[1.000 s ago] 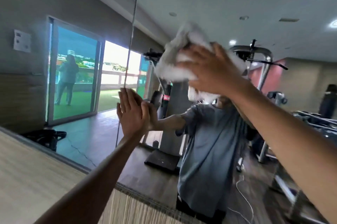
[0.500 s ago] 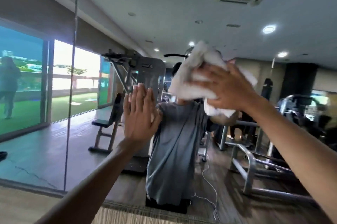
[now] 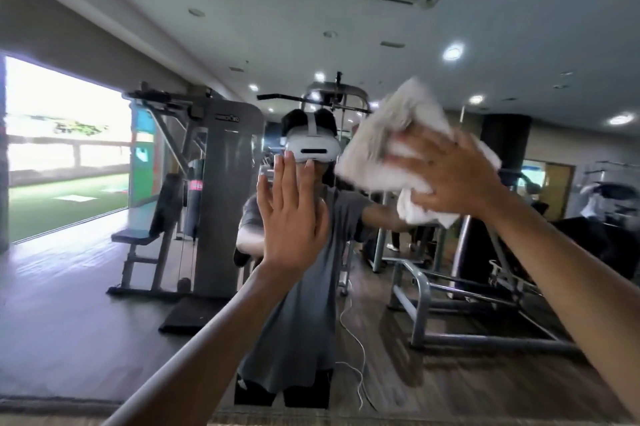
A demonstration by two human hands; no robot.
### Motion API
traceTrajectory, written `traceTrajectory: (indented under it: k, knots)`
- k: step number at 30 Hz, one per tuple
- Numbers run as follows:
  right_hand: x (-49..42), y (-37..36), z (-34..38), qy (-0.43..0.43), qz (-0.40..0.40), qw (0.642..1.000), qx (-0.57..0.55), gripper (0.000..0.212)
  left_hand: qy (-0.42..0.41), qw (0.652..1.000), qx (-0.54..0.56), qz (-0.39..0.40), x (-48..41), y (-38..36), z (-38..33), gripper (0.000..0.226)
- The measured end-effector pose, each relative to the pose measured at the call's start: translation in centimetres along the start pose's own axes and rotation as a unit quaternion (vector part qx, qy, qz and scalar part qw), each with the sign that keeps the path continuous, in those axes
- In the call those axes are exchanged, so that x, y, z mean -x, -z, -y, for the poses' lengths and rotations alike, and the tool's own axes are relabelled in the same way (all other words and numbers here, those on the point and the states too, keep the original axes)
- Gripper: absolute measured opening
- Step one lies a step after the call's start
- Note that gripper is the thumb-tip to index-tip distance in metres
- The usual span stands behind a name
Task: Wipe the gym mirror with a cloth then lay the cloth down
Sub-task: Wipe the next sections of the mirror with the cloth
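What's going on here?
A person is wiping a gym mirror. The right hand presses a bunched white cloth against the glass with spread fingers, at about head height. The left hand lies flat on the mirror beside it, fingers straight. The cloth has not yet been laid down.

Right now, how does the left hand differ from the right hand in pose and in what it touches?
The left hand is bare, fingers straight and together, palm toward the mirror; the right hand presses a white cloth with spread fingers. The left hand is lower, the right hand higher. Both are raised to the mirror.
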State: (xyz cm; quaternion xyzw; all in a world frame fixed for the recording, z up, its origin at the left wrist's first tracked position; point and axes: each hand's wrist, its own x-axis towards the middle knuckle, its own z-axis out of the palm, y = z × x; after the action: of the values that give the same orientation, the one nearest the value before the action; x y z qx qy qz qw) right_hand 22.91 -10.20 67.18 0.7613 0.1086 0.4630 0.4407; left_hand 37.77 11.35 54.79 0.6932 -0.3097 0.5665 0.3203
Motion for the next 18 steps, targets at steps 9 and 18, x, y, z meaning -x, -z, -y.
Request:
traceTrajectory:
  k: [9, 18]
  knots:
    - [7.7, -2.5, 5.8, -0.134, -0.033, 0.99, -0.009, 0.079, 0.02, 1.0, 0.012, -0.013, 2.0, -2.9, -5.7, 0.067]
    - [9.8, -1.3, -6.4, -0.307, -0.084, 0.947, -0.036, 0.069, 0.004, 0.999, 0.027, -0.034, 1.5, -4.3, -10.7, 0.048]
